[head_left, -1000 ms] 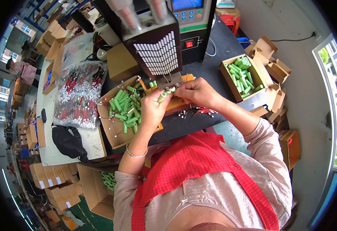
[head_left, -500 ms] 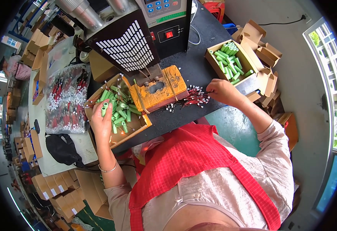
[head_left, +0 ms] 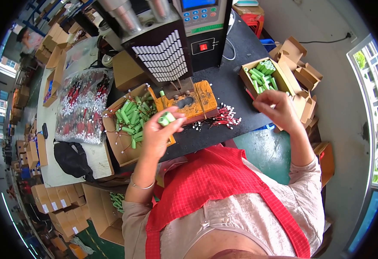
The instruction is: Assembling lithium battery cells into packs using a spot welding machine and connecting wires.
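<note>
Green, pale-ended cylinders (head_left: 166,119) sit in the curled left hand (head_left: 156,136), near-left of a rectangular orange block (head_left: 207,98) on the black desk (head_left: 231,83); the half-curled right hand (head_left: 279,112), contents unclear, is near a tan cardboard box (head_left: 289,82).

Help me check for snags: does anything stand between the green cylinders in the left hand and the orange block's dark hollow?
Nothing visible does, apart from the fingers of the left hand beside the green cylinders. The thin metal rods stand on the far side of the orange block's dark hollow.
</note>
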{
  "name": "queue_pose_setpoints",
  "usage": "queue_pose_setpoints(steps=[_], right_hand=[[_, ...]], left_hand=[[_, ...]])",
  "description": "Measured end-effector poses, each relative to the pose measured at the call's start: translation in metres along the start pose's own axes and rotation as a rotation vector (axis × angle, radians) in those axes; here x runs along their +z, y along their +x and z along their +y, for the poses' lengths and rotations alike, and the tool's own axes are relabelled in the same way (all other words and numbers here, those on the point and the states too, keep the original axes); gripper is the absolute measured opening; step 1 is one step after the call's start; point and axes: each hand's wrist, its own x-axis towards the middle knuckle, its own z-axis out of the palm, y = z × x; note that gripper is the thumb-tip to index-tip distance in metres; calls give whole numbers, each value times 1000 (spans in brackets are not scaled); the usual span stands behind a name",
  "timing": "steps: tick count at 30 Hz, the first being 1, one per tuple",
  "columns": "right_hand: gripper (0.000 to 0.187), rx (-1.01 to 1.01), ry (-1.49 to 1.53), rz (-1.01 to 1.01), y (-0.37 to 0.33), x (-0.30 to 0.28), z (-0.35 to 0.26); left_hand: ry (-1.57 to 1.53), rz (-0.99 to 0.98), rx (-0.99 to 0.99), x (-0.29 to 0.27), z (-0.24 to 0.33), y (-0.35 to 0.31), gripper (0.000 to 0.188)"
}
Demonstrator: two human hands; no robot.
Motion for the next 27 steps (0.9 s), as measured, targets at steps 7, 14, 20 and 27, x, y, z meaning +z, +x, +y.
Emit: queue_pose_setpoints(steps=[7,14,20,27], right_hand=[[6,-189,182,-286,-9,54,3],[18,125,740,-422,-7,95,-12],[21,49,604,-150,28,112,-13],[22,128,517,-291,58,102,-26]], left_hand=[[-305,-36,-115,35,-8,8,38],[-239,-58,21,36,-18,8,27],[361,101,412,24,-16,23,23],[765,126,625,13,-15,43,19]])
